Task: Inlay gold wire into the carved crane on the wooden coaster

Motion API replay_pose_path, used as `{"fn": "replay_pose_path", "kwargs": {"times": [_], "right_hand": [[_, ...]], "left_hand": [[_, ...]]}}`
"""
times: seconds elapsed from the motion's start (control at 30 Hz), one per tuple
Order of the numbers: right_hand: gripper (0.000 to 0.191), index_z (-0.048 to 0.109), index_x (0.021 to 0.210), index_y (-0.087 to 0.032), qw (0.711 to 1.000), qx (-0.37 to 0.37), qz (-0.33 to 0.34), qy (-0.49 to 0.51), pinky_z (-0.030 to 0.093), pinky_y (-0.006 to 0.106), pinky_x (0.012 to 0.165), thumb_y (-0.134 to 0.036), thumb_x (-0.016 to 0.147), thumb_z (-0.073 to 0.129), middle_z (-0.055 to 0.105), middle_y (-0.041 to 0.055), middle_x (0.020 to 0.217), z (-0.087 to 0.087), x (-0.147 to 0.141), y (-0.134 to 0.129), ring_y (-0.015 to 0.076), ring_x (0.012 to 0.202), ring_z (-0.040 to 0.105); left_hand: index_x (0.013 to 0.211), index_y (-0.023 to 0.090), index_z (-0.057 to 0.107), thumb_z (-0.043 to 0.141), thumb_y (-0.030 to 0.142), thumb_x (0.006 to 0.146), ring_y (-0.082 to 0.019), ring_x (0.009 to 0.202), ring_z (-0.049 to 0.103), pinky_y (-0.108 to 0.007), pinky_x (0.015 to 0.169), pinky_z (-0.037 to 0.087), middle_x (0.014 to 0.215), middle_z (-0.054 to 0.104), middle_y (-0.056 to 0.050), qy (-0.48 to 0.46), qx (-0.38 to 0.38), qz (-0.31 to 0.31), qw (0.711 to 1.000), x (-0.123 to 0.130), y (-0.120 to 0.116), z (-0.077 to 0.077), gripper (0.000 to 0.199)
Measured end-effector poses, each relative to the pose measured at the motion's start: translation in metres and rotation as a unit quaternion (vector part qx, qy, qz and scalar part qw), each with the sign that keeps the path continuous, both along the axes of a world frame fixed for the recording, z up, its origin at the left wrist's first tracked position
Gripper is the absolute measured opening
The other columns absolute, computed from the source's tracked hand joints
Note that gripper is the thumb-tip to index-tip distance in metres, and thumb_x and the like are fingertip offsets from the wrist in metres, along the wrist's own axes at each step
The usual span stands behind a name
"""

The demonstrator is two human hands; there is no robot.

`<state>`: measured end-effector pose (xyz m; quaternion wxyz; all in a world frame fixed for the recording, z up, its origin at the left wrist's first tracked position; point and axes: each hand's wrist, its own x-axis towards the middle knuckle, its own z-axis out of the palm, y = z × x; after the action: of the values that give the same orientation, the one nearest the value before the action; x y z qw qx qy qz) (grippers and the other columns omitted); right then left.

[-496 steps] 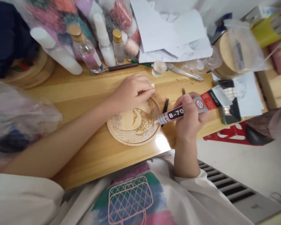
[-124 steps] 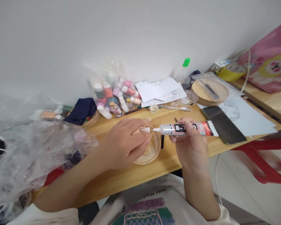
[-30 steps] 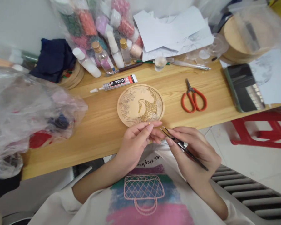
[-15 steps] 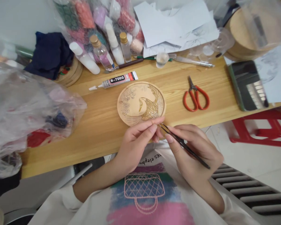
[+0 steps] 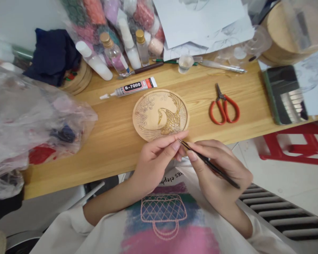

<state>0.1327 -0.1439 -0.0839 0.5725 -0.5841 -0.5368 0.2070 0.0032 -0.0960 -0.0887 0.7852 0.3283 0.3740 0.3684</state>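
Observation:
Black tweezers lie in my right hand, pinched between thumb and fingers. Their tips reach the fingertips of my left hand, whose thumb and index finger are closed in a pinch. Whatever sits between those fingertips is too small to make out. Just beyond my hands a round wooden plaque rests on the table, with a long-beaked bird outlined on it in gold and feather and cloud lines around. My left fingers overlap its near edge.
Behind the plaque lies a B-7000 glue tube. Red-handled scissors and a phone are to the right. A small clear cup, bottles and papers line the back. Plastic bags fill the left.
The tweezer tips have come closer together and moved slightly left, against my left fingertips. The view has shifted a little; the things on the table stay in place.

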Motion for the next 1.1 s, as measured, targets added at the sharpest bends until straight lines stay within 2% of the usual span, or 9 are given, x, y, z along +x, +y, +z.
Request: {"fn": "replay_pose_path", "kwargs": {"times": [0.53, 0.67, 0.77, 0.83, 0.87, 0.97, 1.0, 1.03, 1.1], "right_hand": [[0.026, 0.075, 0.101, -0.022, 1.000, -0.024, 0.001, -0.019, 0.059, 0.024, 0.072, -0.006, 0.081, 0.074, 0.075, -0.0001, 0.089, -0.002, 0.000, 0.000, 0.0116, 0.078, 0.070], [0.026, 0.075, 0.100, -0.024, 0.999, -0.034, -0.017, -0.031, 0.059, 0.025, 0.069, -0.007, 0.081, 0.073, 0.075, -0.0002, 0.088, -0.008, 0.003, 0.000, 0.0120, 0.077, 0.069], [0.025, 0.075, 0.098, -0.024, 0.997, -0.036, -0.051, -0.051, 0.058, 0.024, 0.068, -0.006, 0.081, 0.073, 0.074, 0.0000, 0.086, -0.017, 0.005, 0.001, 0.0118, 0.077, 0.069], [0.023, 0.074, 0.097, -0.023, 0.994, -0.045, -0.069, -0.068, 0.058, 0.024, 0.068, -0.006, 0.082, 0.072, 0.074, 0.0005, 0.085, -0.024, 0.005, 0.002, 0.0117, 0.077, 0.068], [0.022, 0.074, 0.097, -0.023, 0.993, -0.051, -0.074, -0.075, 0.058, 0.024, 0.067, -0.007, 0.082, 0.072, 0.074, 0.0008, 0.085, -0.028, 0.005, 0.003, 0.0116, 0.076, 0.068], [0.021, 0.074, 0.098, -0.021, 0.991, -0.061, -0.077, -0.089, 0.058, 0.024, 0.066, -0.007, 0.083, 0.070, 0.074, 0.0017, 0.087, -0.036, 0.001, 0.007, 0.0114, 0.075, 0.068], [0.021, 0.073, 0.099, -0.021, 0.991, -0.061, -0.077, -0.093, 0.058, 0.024, 0.065, -0.007, 0.084, 0.070, 0.074, 0.0021, 0.087, -0.038, 0.000, 0.008, 0.0115, 0.075, 0.068], [0.022, 0.073, 0.100, -0.021, 0.990, -0.060, -0.078, -0.096, 0.058, 0.025, 0.065, -0.007, 0.084, 0.070, 0.074, 0.0024, 0.088, -0.040, -0.001, 0.010, 0.0118, 0.075, 0.068], [0.022, 0.072, 0.101, -0.021, 0.990, -0.060, -0.080, -0.102, 0.059, 0.026, 0.066, -0.007, 0.084, 0.070, 0.075, 0.0030, 0.089, -0.041, -0.003, 0.012, 0.0126, 0.076, 0.069]], "left_hand": [[0.106, 0.028, 0.078, 0.071, 0.025, 0.089, -0.004, 0.071, 0.059, -0.013, 0.072, 0.052, 0.080, 0.072, 0.001, 0.004, -0.014, -0.006, 1.000, 0.000, 0.001, -0.006, 0.018], [0.111, 0.022, 0.076, 0.068, 0.022, 0.089, -0.005, 0.067, 0.062, -0.015, 0.068, 0.054, 0.080, 0.073, 0.001, 0.087, 0.014, -0.029, 0.996, -0.009, 0.003, -0.005, 0.023], [0.114, 0.019, 0.072, 0.062, 0.022, 0.093, -0.007, 0.064, 0.064, -0.019, 0.065, 0.056, 0.082, 0.073, 0.000, 0.216, 0.113, -0.070, 0.967, -0.024, 0.008, -0.003, 0.024], [0.113, 0.019, 0.071, 0.057, 0.019, 0.095, -0.010, 0.074, 0.068, -0.023, 0.072, 0.059, 0.091, 0.074, -0.002, 0.305, 0.273, -0.094, 0.908, -0.037, 0.018, -0.003, 0.023], [0.112, 0.018, 0.070, 0.056, 0.016, 0.094, -0.012, 0.084, 0.069, -0.026, 0.079, 0.059, 0.096, 0.074, -0.004, 0.340, 0.375, -0.101, 0.856, -0.042, 0.025, -0.004, 0.022], [0.112, 0.015, 0.066, 0.058, 0.010, 0.090, -0.021, 0.101, 0.068, -0.036, 0.090, 0.057, 0.106, 0.071, -0.010, 0.392, 0.647, -0.105, 0.646, -0.053, 0.052, -0.012, 0.023], [0.112, 0.014, 0.065, 0.060, 0.010, 0.089, -0.023, 0.105, 0.067, -0.039, 0.092, 0.057, 0.110, 0.070, -0.012, 0.399, 0.699, -0.104, 0.584, -0.054, 0.062, -0.015, 0.024], [0.112, 0.014, 0.064, 0.061, 0.011, 0.088, -0.026, 0.109, 0.066, -0.041, 0.094, 0.056, 0.113, 0.069, -0.013, 0.401, 0.733, -0.099, 0.540, -0.054, 0.071, -0.018, 0.024], [0.112, 0.014, 0.063, 0.062, 0.016, 0.088, -0.029, 0.117, 0.063, -0.044, 0.098, 0.055, 0.120, 0.067, -0.016, 0.405, 0.763, -0.116, 0.491, -0.050, 0.086, -0.022, 0.024]]}}
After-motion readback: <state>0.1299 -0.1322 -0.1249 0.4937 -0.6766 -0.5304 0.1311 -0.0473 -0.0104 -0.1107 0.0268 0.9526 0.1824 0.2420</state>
